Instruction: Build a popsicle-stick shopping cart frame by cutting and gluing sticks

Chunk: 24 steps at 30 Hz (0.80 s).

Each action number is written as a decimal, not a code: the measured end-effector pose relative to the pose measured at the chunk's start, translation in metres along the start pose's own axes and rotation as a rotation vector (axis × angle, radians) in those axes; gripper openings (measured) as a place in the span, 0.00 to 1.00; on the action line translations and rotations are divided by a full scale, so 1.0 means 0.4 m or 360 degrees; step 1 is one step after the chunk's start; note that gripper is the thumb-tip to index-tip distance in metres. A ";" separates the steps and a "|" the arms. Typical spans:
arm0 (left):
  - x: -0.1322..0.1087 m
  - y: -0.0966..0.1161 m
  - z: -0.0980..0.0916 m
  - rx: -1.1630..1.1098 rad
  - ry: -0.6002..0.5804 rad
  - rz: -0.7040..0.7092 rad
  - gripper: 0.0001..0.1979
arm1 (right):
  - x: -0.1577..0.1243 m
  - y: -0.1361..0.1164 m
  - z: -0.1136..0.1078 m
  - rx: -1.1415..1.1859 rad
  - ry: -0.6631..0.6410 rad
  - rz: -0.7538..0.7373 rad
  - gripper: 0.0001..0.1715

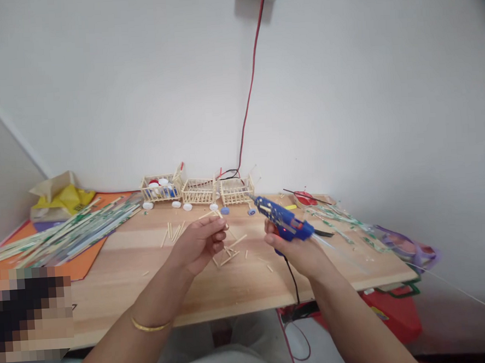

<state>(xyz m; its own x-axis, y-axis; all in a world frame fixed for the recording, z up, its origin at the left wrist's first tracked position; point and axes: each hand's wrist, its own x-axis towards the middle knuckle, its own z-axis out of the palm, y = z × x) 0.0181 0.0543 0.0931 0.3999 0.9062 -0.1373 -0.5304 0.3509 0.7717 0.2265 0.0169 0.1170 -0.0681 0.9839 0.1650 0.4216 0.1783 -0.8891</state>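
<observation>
My left hand (197,244) is raised over the middle of the wooden table (121,282), fingers pinched on a thin wooden stick (220,217). My right hand (298,250) grips a blue hot glue gun (281,218), its nozzle pointing left toward the stick. A clear glue stick pokes out of the gun's back, and its black cord (293,281) drops over the table's front edge. Just beneath my hands a small frame of glued sticks (227,255) lies on the table, with loose sticks (172,231) scattered around it.
Three small stick-built carts (197,189) with bottle-cap wheels stand at the back by the wall. A pile of wrapped sticks (65,233) lies on an orange mat at left, near a yellow packet (60,199). Wrappers litter the right end; a red cable (250,93) climbs the wall.
</observation>
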 end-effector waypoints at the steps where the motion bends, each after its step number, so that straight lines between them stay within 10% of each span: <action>1: 0.001 0.001 -0.001 -0.0126 -0.0006 -0.0031 0.09 | -0.020 0.006 -0.001 -0.0040 -0.0035 0.0001 0.15; 24: 0.014 -0.020 0.038 -0.0547 -0.0101 -0.0254 0.06 | -0.062 0.017 0.045 -0.0081 -0.0005 0.0074 0.08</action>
<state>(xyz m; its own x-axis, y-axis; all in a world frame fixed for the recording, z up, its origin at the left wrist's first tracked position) 0.0361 0.0528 0.0956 0.5373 0.8213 -0.1916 -0.6732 0.5545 0.4892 0.2149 -0.0059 0.0991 -0.0499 0.9912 0.1229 0.4698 0.1319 -0.8729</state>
